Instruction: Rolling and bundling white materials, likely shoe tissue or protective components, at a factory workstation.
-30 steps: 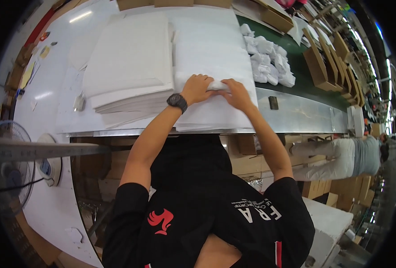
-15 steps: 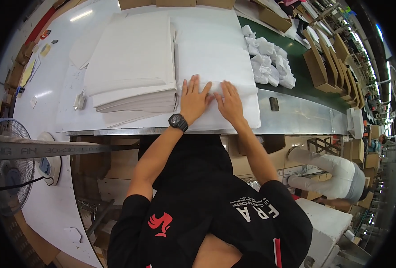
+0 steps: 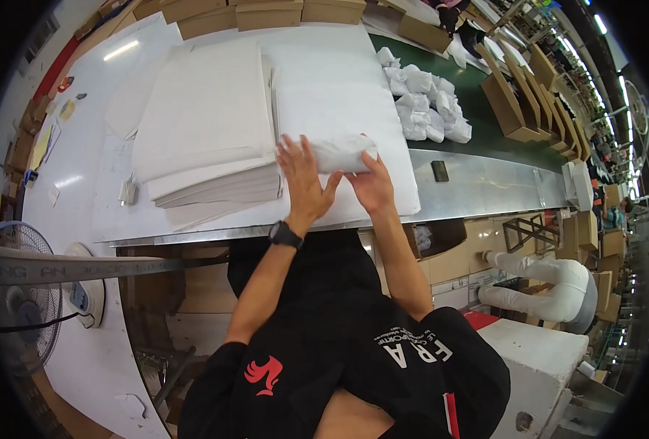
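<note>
A roll of white tissue paper (image 3: 339, 154) lies crosswise near the front of a white sheet stack (image 3: 332, 80). My left hand (image 3: 302, 186) is at the roll's left end, its fingers stretched out and apart and slightly blurred. My right hand (image 3: 374, 184) curls around the right end of the roll, with the fingertips on its far side. Whether anything is wrapped inside the roll is hidden. To the left stands a taller stack of off-white paper sheets (image 3: 200, 110), its front edges fanned out.
Several white tissue-wrapped bundles (image 3: 430, 102) lie on a green belt (image 3: 478, 95) at the right. A small dark block (image 3: 440, 171) sits on the metal table edge (image 3: 485, 183). Open cardboard boxes (image 3: 515, 110) line the far right. A fan (image 3: 24, 293) stands left; a person (image 3: 551, 289) bends at right.
The tissue paper under my flat hands has become a thicker roll. My right hand has turned and closed around its end, while my left has shifted to the left end. The view has moved slightly.
</note>
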`<state>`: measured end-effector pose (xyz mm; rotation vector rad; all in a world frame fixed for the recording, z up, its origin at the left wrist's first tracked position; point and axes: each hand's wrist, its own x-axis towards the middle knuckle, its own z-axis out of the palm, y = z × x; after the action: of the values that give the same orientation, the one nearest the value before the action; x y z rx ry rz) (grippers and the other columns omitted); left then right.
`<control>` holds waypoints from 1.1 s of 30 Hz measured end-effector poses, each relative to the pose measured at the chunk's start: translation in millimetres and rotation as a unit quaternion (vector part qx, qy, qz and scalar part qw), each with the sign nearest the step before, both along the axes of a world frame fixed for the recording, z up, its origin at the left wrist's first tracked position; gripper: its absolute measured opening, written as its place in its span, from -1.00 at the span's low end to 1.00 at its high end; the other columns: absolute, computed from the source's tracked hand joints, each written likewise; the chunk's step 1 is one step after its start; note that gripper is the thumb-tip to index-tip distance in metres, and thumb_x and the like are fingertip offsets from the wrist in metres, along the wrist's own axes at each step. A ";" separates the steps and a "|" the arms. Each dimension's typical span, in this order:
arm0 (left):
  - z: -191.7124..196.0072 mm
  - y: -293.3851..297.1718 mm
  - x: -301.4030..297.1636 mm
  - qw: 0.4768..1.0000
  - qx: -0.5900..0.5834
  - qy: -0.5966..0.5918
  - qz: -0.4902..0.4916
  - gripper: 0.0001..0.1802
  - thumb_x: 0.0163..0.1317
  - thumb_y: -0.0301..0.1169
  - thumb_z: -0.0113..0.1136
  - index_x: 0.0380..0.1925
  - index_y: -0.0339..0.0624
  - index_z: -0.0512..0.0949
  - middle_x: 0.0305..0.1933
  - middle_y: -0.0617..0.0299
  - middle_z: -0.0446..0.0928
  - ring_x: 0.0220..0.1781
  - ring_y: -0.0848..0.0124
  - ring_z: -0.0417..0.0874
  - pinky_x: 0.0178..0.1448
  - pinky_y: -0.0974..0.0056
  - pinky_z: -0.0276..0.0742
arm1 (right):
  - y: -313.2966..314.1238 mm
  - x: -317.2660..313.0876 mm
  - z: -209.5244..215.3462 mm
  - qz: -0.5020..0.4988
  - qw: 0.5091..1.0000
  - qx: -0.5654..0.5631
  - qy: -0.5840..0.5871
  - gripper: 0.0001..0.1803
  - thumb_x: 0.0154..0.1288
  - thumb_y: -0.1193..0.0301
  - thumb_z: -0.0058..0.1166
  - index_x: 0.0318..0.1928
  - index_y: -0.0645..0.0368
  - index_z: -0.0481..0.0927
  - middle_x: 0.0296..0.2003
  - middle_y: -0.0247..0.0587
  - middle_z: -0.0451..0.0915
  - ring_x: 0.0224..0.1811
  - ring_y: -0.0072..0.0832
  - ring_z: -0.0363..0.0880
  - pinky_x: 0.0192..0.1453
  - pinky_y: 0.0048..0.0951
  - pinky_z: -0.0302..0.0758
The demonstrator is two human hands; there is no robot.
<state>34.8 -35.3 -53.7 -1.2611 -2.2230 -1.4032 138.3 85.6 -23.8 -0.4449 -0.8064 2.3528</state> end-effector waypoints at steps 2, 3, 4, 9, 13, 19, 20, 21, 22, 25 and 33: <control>38.7 -3.5 21.2 0.998 -0.003 -0.055 0.033 0.17 0.28 0.17 0.25 0.56 -0.35 -0.14 0.61 -0.47 -0.34 0.65 -0.35 -0.38 0.61 -0.29 -0.40 | -14.9 18.4 18.6 0.024 0.999 0.007 0.031 -0.34 0.44 0.43 0.09 0.49 0.13 0.22 0.33 -0.06 0.41 0.39 -0.16 0.39 0.45 0.02 0.37; 57.1 -4.9 27.7 0.990 0.037 -0.134 0.012 0.14 0.26 0.02 0.35 0.56 -0.35 -0.12 0.59 -0.43 -0.20 0.64 -0.24 -0.21 0.61 -0.21 -0.20 | -20.3 24.4 25.6 0.046 0.998 0.001 0.053 -0.33 0.45 0.41 0.06 0.51 0.09 0.19 0.37 -0.07 0.37 0.42 -0.14 0.35 0.48 0.04 0.31; 68.5 -9.0 30.0 0.975 0.074 -0.211 -0.006 0.13 0.23 -0.13 0.46 0.55 -0.35 -0.09 0.58 -0.39 -0.06 0.64 -0.14 -0.03 0.61 -0.13 -0.01 | -26.6 26.3 29.7 0.072 0.994 -0.009 0.076 -0.32 0.46 0.39 0.03 0.53 0.06 0.16 0.41 -0.08 0.33 0.45 -0.12 0.31 0.52 0.06 0.26; 83.8 -25.1 16.4 0.837 0.221 -0.475 -0.158 0.02 0.07 -0.47 0.57 0.46 -0.30 0.14 0.28 -0.09 0.45 0.28 0.19 0.51 0.27 0.16 0.57 | -37.4 20.6 35.5 0.090 0.993 0.032 0.073 -0.37 0.48 0.39 0.03 0.49 0.15 0.21 0.31 -0.06 0.43 0.36 -0.20 0.41 0.46 -0.07 0.37; 71.6 -39.0 0.0 0.814 0.204 -0.501 -0.210 -0.15 0.02 -0.51 0.58 0.32 -0.19 0.35 0.08 0.13 0.61 0.13 0.36 0.61 0.18 0.23 0.64 | -17.7 25.1 15.2 -0.023 0.936 0.273 -0.220 -0.53 0.59 0.15 -0.10 0.21 0.26 0.56 0.07 -0.16 0.58 0.11 -0.44 0.56 0.18 -0.35 0.52; 74.2 -53.3 12.2 0.823 0.169 -0.438 -0.320 -0.37 0.18 -0.37 0.50 0.23 -0.21 0.47 0.06 0.16 0.66 0.17 0.39 0.60 0.29 0.25 0.51 | -70.3 16.6 40.9 -0.271 0.855 0.353 -0.268 -0.62 0.60 0.21 -0.09 -0.08 0.31 0.61 -0.17 -0.20 0.58 -0.10 -0.47 0.48 0.02 -0.42 0.43; 64.8 -51.8 14.1 0.926 0.163 -0.285 -0.189 -0.49 0.27 -0.32 0.42 0.17 -0.24 0.51 0.08 0.12 0.65 0.17 0.40 0.60 0.26 0.25 0.51 | -81.4 12.2 42.9 -0.296 0.841 0.381 -0.245 -0.64 0.60 0.25 -0.10 -0.08 0.33 0.59 -0.17 -0.18 0.58 -0.10 -0.46 0.48 0.03 -0.41 0.43; 66.8 -51.2 15.3 0.980 0.144 -0.122 -0.061 -0.58 0.36 -0.26 0.33 0.11 -0.26 0.56 0.09 0.09 0.65 0.17 0.40 0.59 0.23 0.25 0.52 | -87.1 10.5 44.0 -0.289 0.843 0.384 -0.242 -0.64 0.60 0.25 -0.10 -0.08 0.33 0.59 -0.17 -0.18 0.58 -0.10 -0.46 0.48 0.03 -0.41 0.43; 67.2 -53.5 14.8 0.980 0.145 -0.123 -0.055 -0.58 0.36 -0.26 0.33 0.11 -0.26 0.56 0.09 0.09 0.65 0.17 0.40 0.59 0.23 0.25 0.52 | -92.7 9.8 44.5 -0.301 0.811 0.445 -0.232 -0.67 0.60 0.29 -0.11 -0.08 0.34 0.58 -0.16 -0.17 0.57 -0.10 -0.45 0.49 0.04 -0.41 0.43; 83.3 -58.6 12.6 0.907 0.187 -0.374 -0.050 -0.44 0.55 -0.01 -0.02 -0.37 -0.28 0.67 -0.37 0.10 0.66 -0.28 0.26 0.66 -0.11 0.24 0.54 | -108.4 6.9 52.5 -0.287 0.787 0.504 -0.212 -0.68 0.61 0.33 -0.15 -0.07 0.34 0.57 -0.16 -0.17 0.57 -0.11 -0.46 0.47 0.03 -0.43 0.42; 81.2 -55.0 4.3 0.667 0.118 -0.703 -0.219 -0.18 0.53 0.23 -0.21 -0.66 -0.19 0.59 -0.62 0.34 0.50 -0.52 0.52 0.50 -0.40 0.37 0.38 | -101.6 -8.6 80.6 -0.118 0.875 0.432 -0.186 -0.57 0.63 0.25 -0.22 0.22 0.34 0.46 0.12 -0.05 0.52 0.14 -0.35 0.47 0.25 -0.38 0.36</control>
<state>39.1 -90.3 27.5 -0.5058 -2.1272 -3.6030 129.7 -16.0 56.8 -0.5529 -1.7474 1.4721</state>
